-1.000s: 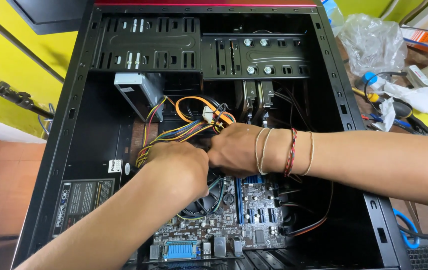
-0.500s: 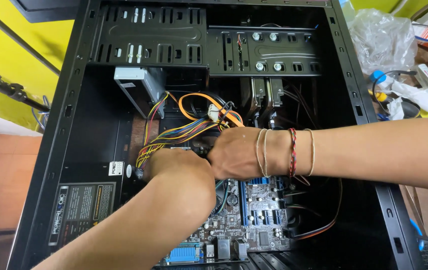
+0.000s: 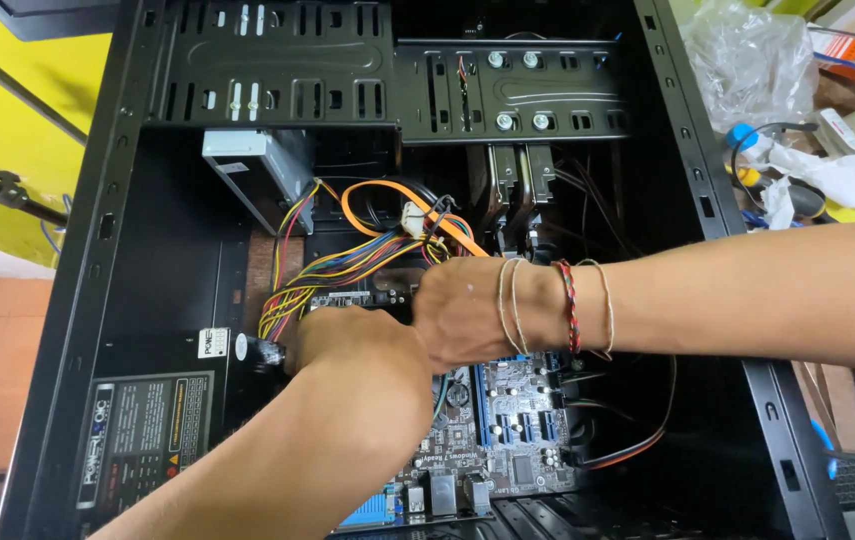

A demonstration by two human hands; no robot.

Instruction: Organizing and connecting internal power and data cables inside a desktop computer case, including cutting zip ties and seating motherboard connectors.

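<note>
An open black computer case [image 3: 97,300] lies on its side below me. My left hand [image 3: 352,345] reaches in from the bottom and rests, fingers curled under, where the coloured wire bundle [image 3: 322,270] meets the top edge of the motherboard [image 3: 507,420]. Coming in from the right, my right hand [image 3: 462,310], with thread bracelets at the wrist, presses against the left one over the same spot. Both sets of fingertips are hidden, so I cannot tell what they hold. An orange flat cable [image 3: 397,195] loops just above the hands.
The power supply [image 3: 142,430] sits at the case's lower left, a grey drive [image 3: 257,170] above it, and black drive cages [image 3: 377,80] along the top. A plastic bag [image 3: 747,60], tools and paper clutter lie outside at the upper right. Yellow surface at left.
My view has shifted slightly down and nearer the case. Both hands stay pressed together at the same spot by the wire bundle, with only small shifts.
</note>
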